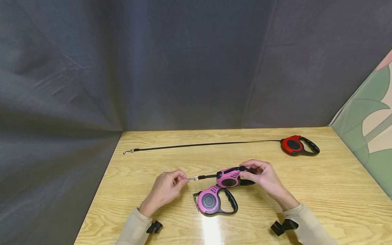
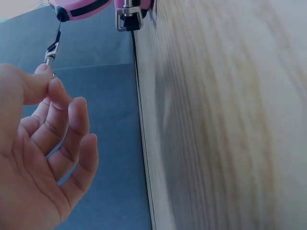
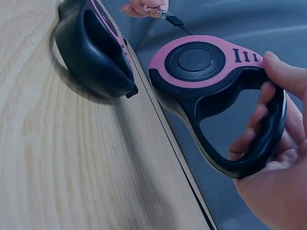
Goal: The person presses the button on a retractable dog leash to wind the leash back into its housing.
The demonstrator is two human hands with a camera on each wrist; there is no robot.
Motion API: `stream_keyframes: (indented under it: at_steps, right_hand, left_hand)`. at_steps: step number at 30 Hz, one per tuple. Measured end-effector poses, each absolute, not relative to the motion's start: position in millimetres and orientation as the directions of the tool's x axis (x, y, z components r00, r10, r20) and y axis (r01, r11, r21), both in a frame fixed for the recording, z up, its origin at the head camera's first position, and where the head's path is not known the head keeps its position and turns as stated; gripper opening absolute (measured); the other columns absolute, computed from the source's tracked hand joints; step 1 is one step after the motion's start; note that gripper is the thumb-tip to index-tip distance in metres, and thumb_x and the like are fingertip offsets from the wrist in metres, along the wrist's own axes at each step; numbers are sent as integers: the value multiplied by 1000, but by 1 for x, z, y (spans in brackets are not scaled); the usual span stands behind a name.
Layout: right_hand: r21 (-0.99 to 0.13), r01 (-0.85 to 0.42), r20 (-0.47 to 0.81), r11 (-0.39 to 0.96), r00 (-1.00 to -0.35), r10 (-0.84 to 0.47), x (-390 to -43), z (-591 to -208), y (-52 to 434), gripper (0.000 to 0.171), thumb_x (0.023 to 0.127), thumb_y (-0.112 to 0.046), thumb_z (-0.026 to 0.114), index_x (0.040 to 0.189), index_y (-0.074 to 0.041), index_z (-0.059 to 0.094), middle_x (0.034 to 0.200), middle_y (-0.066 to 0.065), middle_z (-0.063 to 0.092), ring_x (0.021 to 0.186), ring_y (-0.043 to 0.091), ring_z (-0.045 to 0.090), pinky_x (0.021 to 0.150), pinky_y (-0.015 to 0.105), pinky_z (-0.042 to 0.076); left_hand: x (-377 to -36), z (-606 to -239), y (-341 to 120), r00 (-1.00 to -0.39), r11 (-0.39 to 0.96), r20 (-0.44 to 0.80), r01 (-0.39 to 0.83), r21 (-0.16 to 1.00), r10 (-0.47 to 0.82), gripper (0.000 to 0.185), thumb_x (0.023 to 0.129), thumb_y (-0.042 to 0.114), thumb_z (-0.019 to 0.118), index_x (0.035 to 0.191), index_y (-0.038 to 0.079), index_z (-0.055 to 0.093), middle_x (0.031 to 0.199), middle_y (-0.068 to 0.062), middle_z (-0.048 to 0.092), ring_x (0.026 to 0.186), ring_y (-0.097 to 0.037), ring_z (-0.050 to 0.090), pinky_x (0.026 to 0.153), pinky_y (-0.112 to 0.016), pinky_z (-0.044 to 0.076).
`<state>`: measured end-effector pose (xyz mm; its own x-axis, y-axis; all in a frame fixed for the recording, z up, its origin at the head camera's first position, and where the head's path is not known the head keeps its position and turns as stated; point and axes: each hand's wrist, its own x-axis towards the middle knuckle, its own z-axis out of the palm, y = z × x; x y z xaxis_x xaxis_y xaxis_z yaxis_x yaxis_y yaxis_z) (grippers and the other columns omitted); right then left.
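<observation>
My right hand (image 1: 260,175) grips the black handle of a pink retractable dog leash (image 3: 194,60), its fingers through the handle loop in the right wrist view. A short length of black strap (image 1: 209,176) runs out of its nose toward the left. Between thumb and forefinger, my left hand (image 1: 168,187) pinches the metal clip (image 1: 193,178) at the strap's end; its other fingers are loosely bent. Just below, a second pink leash (image 1: 209,200) lies on the table, its own clip (image 1: 196,203) hanging close at its left side.
At the back right of the wooden table (image 1: 122,204) lies a red retractable leash (image 1: 293,145). Its black strap (image 1: 208,144) stretches left across the table to a metal clip (image 1: 128,151). A dark grey cloth (image 1: 190,68) hangs behind; a patterned fabric (image 1: 376,129) borders the right.
</observation>
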<state>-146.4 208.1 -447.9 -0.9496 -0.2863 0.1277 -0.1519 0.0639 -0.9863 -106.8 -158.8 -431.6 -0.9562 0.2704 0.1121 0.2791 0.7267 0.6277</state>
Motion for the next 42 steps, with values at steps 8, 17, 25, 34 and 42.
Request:
stream_keyframes:
  at_steps: [8,17,25,34,42]
  right_hand:
    - [-987,-144,117,75,-951,-287,-145,-447,205,21,90,3,80,110,5,75,91,-15,77,81,4,68,71,21,54]
    - [-988,-131,102,81,-949,-298,-144,-446,204,24,90,1,80,112,9,72,94,-14,77,82,5,69,71,21,54]
    - [-988,-127,93,91,-946,-309,-142,-445,201,25,91,-1,81,112,9,72,94,-13,77,82,5,69,72,22,54]
    - [-988,-127,93,87,-944,-316,-140,-448,198,23,90,0,81,111,7,73,96,-16,76,82,4,68,71,22,54]
    - [-988,-136,104,77,-940,-326,-139,-446,197,23,90,1,81,111,7,73,96,-15,76,82,4,68,71,22,54]
  left_hand:
    - [-106,-431,-156,-958,723,98,267,637,268,11,101,26,74,91,25,71,76,12,69,69,3,55,68,-21,45]
    - [-105,-432,-153,-955,714,106,277,643,276,10,100,25,75,91,24,72,75,16,66,69,3,56,69,-21,46]
    - [-105,-432,-151,-952,709,113,287,644,284,9,100,24,75,92,24,72,76,12,69,70,3,57,70,-22,47]
    - [-103,-433,-150,-948,707,124,302,639,294,9,100,25,75,92,24,72,77,18,64,72,4,57,73,-22,48]
    - [-103,-434,-149,-945,700,123,308,645,302,9,100,25,75,92,24,72,76,18,64,69,4,55,70,-21,48]
